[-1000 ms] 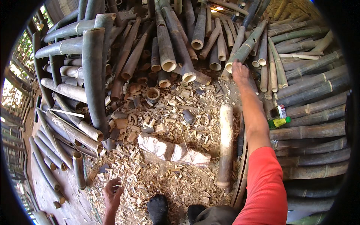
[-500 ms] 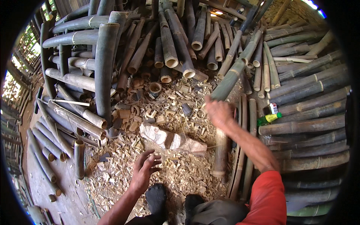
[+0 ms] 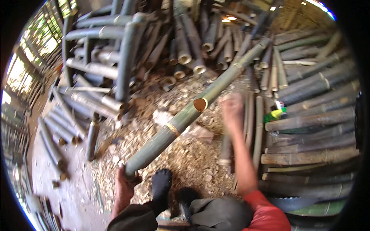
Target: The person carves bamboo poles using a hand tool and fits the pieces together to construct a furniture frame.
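Observation:
A long green bamboo pole slants across the middle, from the lower left up to the stacks at the far right. Partway along it is an oval, orange-brown cut opening. My left hand grips the pole's near end from below. To the right of the opening, apart from the pole, my right hand is smeared by motion; its fingers cannot be made out. A pale chopped wood block lies under the pole, partly hidden by it.
Chips and shavings cover the ground around my feet. Bamboo lengths are stacked at the right, behind and at the left. A green bottle lies by the right stack, and a saw blade lies nearer me.
The bamboo pole has come toward me and to the left, across the wood block. My left hand has taken hold of its near end; my right hand has let go of it.

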{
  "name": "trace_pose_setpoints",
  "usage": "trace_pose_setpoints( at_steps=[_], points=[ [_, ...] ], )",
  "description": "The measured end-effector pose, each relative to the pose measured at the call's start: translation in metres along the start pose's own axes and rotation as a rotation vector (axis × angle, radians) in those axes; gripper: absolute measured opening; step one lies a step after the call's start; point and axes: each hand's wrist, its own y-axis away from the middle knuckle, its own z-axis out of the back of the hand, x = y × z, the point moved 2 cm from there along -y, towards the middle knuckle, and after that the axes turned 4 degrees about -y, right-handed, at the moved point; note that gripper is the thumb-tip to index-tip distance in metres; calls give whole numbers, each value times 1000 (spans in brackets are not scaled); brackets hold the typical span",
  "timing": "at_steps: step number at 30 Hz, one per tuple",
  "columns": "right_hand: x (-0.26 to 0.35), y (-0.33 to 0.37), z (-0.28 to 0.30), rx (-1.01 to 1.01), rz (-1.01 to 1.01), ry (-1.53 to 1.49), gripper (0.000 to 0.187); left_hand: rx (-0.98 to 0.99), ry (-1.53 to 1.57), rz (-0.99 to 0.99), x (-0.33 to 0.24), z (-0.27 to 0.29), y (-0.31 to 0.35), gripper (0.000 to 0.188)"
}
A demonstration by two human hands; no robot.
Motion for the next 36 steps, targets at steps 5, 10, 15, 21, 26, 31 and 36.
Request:
trace_pose_setpoints(
  at_steps=[5, 10, 15, 21, 26, 31, 36],
  points=[
    [-176, -98, 103, -152, -519, -777, 81, -109, -85, -73, -22, 93, 54, 53],
    [-191, -127, 43, -161, -527, -1045, 64, -218, -70, -134, -8, 186, 58, 56],
    [-171, -59, -44, -38, -574, -883, 65, -723, -898, -193, -85, 292, 71, 66],
    [-29, 86, -149, 137, -659, -866, 70, -162, -1530, -875, -173, -52, 23, 90],
    [-10, 157, -181, 540, -456, -934, 77, 75, -1814, -322, -125, -138, -25, 70],
    [-75, 118, -54, 196, -187, 375, 92, 37, -1580, -289, -119, -60, -30, 64],
    [-141, 104, -10, 399, -119, 1007, 96, 73, -1589, -403, -109, -30, -29, 71]
  ],
)
